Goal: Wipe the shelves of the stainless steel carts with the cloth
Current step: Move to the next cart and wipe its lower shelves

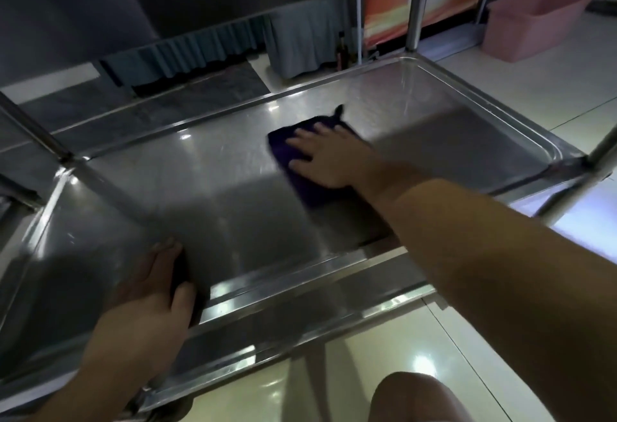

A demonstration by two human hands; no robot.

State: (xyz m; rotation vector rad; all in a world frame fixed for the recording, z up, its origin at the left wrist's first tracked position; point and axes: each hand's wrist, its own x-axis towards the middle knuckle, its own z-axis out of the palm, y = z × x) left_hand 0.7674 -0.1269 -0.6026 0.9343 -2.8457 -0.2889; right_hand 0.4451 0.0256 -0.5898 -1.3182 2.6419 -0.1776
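The dark purple cloth lies flat on the steel shelf, a bit right of the middle. Its long side runs from the far left toward the near right, and a small corner sticks up at the far end. The right hand lies on top of the cloth with its fingers straight and spread, pressing it down; the fingertips point to the far left. The left hand grips the near rim of the shelf at the left, thumb over the edge and fingers curled round it. The shelf is a shiny tray with a raised rim, and round posts stand at its corners. Another shelf hangs above it. On the tiled floor to the far right sits a pink tub. A dark bottle stands behind the cart.
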